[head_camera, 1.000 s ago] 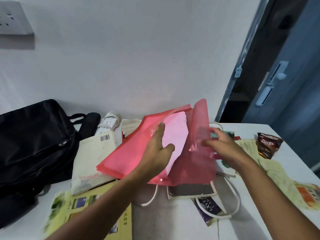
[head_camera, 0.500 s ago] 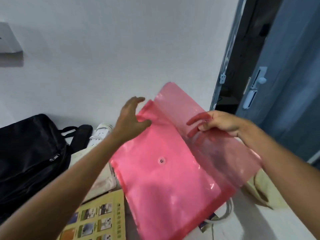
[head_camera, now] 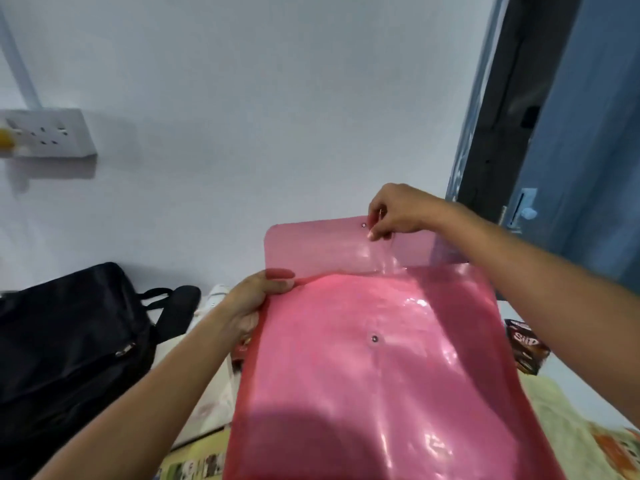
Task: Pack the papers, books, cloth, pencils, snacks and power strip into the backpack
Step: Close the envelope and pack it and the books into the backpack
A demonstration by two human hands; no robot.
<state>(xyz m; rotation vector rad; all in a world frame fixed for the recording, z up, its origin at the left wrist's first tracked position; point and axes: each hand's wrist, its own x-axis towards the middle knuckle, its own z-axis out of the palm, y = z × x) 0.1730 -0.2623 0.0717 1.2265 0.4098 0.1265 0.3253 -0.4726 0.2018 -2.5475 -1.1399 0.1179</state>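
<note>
The left hand grips the pink snap folder at its left edge, above the counter; the right hand pinches its raised flap. Next, I think: press the snap shut, then carry it to the black backpack at the counter's left edge.

Snack packet, dark brown, at the right edge of the pink folder: white lettering on its face reads roughly "Sup"; the blur leaves the exact word uncertain. Yellow booklet, at the lower edge left of the folder: rows of small printed pictures, its captions too small to read. Wall socket, upper left: no legible marking. No other text, number or sign can be read.
</note>
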